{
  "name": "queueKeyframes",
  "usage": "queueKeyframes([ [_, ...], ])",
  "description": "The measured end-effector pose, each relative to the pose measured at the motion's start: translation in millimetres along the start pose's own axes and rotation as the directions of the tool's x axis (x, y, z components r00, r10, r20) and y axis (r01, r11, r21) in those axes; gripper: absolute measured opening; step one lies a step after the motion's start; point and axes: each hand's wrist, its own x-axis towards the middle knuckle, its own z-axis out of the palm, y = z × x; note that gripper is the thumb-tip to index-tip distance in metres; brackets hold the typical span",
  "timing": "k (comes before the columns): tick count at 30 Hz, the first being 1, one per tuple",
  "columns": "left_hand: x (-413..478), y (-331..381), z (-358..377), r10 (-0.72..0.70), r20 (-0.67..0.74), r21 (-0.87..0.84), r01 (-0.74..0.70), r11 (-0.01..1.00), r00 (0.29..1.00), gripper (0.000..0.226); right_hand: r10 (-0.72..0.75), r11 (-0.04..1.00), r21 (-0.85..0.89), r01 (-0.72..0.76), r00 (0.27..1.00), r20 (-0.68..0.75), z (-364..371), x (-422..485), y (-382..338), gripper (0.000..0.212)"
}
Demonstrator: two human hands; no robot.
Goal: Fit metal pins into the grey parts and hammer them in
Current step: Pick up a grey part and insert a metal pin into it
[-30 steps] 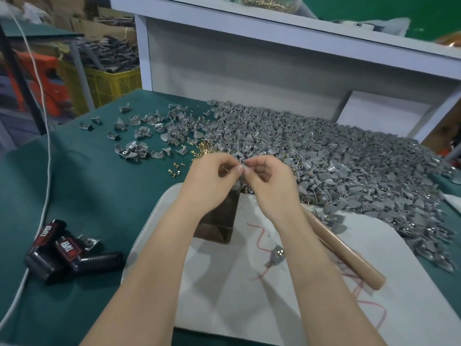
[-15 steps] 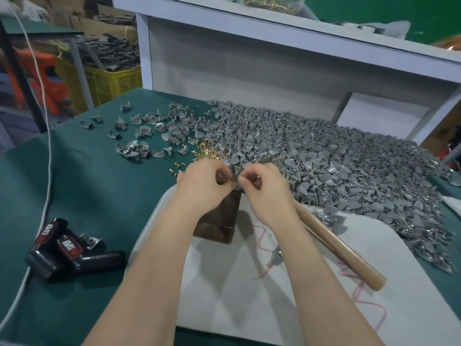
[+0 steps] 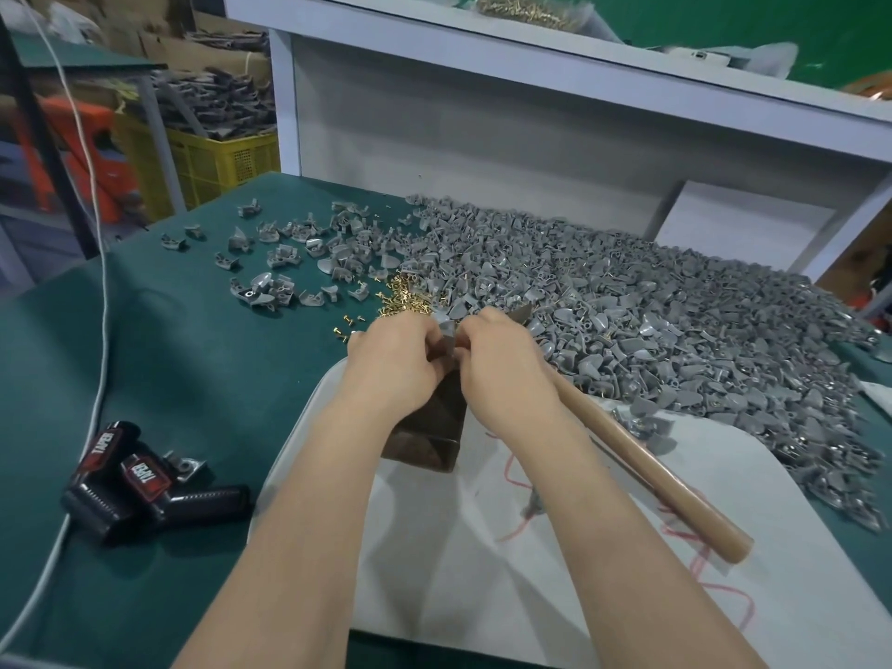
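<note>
My left hand point(image 3: 393, 362) and my right hand point(image 3: 502, 364) meet over the top of a dark metal block point(image 3: 429, 429) and together pinch one small grey part point(image 3: 446, 330) between their fingertips. Any pin in the part is hidden by my fingers. A little heap of brass pins point(image 3: 403, 296) lies just beyond my left hand. A huge pile of grey parts point(image 3: 651, 321) covers the table to the right and behind. The wooden hammer handle point(image 3: 647, 465) lies on the white sheet point(image 3: 555, 572) right of my right forearm; its head is hidden.
Scattered grey parts point(image 3: 289, 253) lie at the far left on the green table point(image 3: 169, 379). Black tape dispensers point(image 3: 140, 485) sit near the left front, beside a white cable point(image 3: 99, 306). A grey shelf point(image 3: 531, 113) walls the back. A yellow crate point(image 3: 217, 161) stands beyond the table.
Both hands have lowered and moved forward, from above the block down onto its top, still holding the grey part between them.
</note>
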Motion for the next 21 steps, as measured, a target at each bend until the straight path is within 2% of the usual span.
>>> queueKeyframes([
  [4,0,0,1,0.007,-0.018,-0.006,-0.007,1.0,1.0,0.013,0.011,1.0,0.005,-0.011,1.0,0.009,-2,2,0,0.012],
  [9,0,-1,2,0.005,-0.035,-0.012,-0.005,1.0,0.999,0.007,0.119,0.96,0.253,-0.123,0.992,0.032,-1,0,7,0.01],
  [15,1,-2,3,0.003,-0.04,-0.001,-0.003,1.0,0.999,0.004,0.211,0.896,0.411,-0.171,0.976,-0.054,12,-7,8,0.009],
  [21,1,-1,2,-0.005,-0.038,0.006,0.005,1.0,0.999,0.004,0.191,0.914,0.39,-0.114,0.968,-0.163,18,-12,2,0.007],
])
